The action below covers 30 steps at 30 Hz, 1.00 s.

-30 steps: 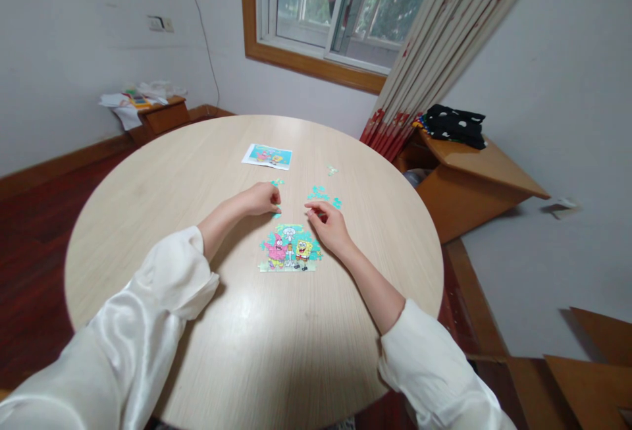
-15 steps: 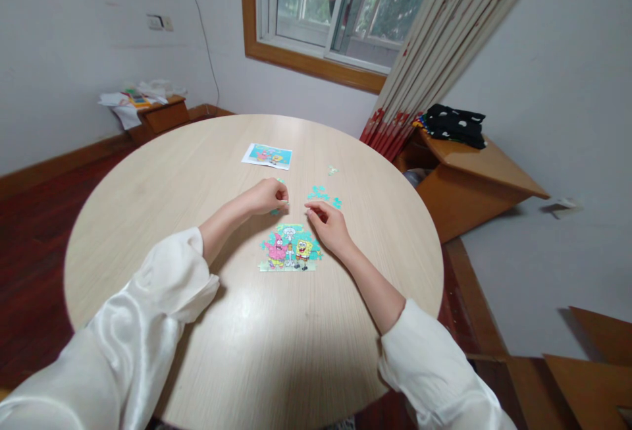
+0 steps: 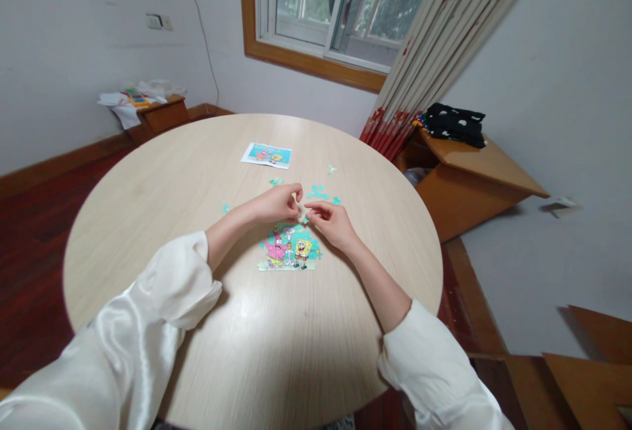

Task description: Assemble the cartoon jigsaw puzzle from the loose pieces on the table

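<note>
Above the top edge of a partly assembled jigsaw puzzle [image 3: 290, 249] with cartoon figures, my two hands meet. My left hand [image 3: 277, 205] is closed, thumb and forefinger curled at a small puzzle piece [image 3: 304, 218]. My right hand [image 3: 334, 224] pinches at this pale teal piece from the other side; the fingers partly hide it. Loose teal puzzle pieces [image 3: 318, 191] lie just beyond my right hand. Other pieces [image 3: 276, 182] lie behind my left hand, and one loose piece [image 3: 226, 208] is left of it.
A printed reference picture [image 3: 266, 155] lies toward the back of the round wooden table [image 3: 148, 219]. A few pale pieces [image 3: 332, 169] sit at the back right. Beyond the table stand a wooden cabinet [image 3: 486, 170] with black cloth on top and a curtain [image 3: 434, 41].
My left hand has moved right, up to the fingertips of my right hand, uncovering loose pieces behind and left of it. My right hand has barely moved.
</note>
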### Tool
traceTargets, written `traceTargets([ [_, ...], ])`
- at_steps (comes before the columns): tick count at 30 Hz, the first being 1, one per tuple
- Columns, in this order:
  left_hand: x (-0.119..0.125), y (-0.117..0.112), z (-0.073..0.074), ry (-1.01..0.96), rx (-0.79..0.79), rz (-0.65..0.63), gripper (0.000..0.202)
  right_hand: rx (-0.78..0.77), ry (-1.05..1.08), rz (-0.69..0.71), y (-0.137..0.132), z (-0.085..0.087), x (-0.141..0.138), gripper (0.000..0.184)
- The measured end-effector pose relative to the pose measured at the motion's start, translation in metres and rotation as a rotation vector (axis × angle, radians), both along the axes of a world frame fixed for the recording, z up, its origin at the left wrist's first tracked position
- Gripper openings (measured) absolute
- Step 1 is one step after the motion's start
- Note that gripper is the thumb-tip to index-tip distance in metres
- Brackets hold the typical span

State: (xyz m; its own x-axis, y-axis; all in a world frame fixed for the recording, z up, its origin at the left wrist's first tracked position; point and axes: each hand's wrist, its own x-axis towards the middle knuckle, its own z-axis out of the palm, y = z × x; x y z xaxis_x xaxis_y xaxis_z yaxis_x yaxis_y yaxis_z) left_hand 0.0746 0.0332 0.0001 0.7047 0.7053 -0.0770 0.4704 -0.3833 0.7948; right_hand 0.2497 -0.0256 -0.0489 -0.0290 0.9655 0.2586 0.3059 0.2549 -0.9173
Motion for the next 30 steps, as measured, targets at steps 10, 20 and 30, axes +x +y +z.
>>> traceTargets([
  [10, -0.009, -0.001, 0.018, 0.466, 0.193, -0.17, 0.024, -0.18, -0.111, -0.055, -0.002, 0.007, 0.009, 0.007],
  [20, -0.003, -0.007, 0.018, 0.571, 0.217, -0.183, 0.013, -0.218, -0.249, -0.111, -0.008, 0.011, -0.002, 0.006],
  [30, -0.004, -0.003, 0.01, 0.555, 0.151, -0.182, 0.011, -0.181, -0.322, -0.104, -0.012, 0.013, -0.005, 0.005],
])
